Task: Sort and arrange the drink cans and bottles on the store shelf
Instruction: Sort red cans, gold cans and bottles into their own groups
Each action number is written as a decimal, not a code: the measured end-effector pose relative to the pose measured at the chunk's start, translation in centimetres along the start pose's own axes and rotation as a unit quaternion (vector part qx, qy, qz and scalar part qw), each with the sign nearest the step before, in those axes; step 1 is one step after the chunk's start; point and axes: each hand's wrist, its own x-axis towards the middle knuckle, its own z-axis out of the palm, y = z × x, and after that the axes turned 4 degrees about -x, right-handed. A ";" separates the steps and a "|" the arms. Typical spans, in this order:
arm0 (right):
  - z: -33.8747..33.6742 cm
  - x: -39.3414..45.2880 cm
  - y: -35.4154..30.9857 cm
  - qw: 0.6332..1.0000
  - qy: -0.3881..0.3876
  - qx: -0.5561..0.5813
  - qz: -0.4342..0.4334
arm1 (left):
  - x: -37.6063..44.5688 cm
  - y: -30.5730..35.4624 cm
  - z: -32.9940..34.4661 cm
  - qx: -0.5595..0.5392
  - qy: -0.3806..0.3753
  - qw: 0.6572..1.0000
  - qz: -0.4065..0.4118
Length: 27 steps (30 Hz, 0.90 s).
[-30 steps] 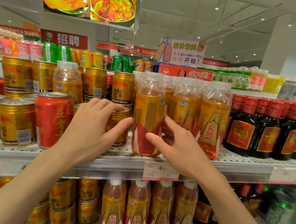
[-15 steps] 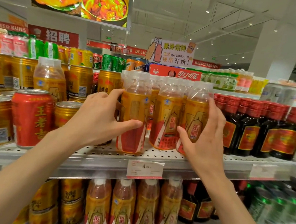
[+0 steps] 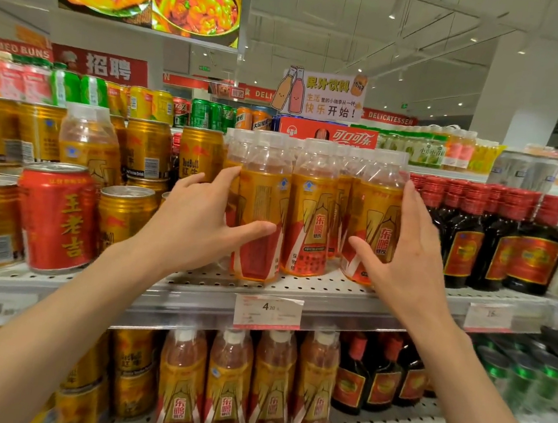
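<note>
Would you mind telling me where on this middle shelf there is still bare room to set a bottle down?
The clearest bare patch is the perforated shelf front, under the left hand, between the gold can and the leftmost front yellow bottle. A thin strip runs along the front edge before the bottles. Elsewhere cans and dark bottles stand packed.

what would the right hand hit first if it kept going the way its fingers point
Probably nothing soon: the right hand points up along the rightmost yellow bottle, already touching its side. Depth is unclear.
</note>
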 end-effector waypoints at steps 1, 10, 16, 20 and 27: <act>-0.3 -0.1 -0.3 1.000 0.026 -0.009 -0.002 | -0.1 -0.2 -0.2 0.005 -0.007 1.000 0.004; 1.5 -2.6 -5.3 0.997 -0.059 0.020 -0.038 | 0.1 -1.3 -0.3 0.032 -0.026 0.999 0.022; 2.4 -2.0 -5.2 0.997 -0.063 0.038 -0.017 | 0.1 -1.7 0.1 0.050 -0.027 0.998 0.033; 2.5 -1.9 -5.2 0.997 -0.069 0.038 -0.012 | -0.1 -1.9 0.3 0.055 -0.015 0.997 0.044; 2.4 -2.3 -5.3 0.994 -0.084 0.065 -0.004 | -0.4 -2.2 0.5 0.057 -0.002 0.998 0.037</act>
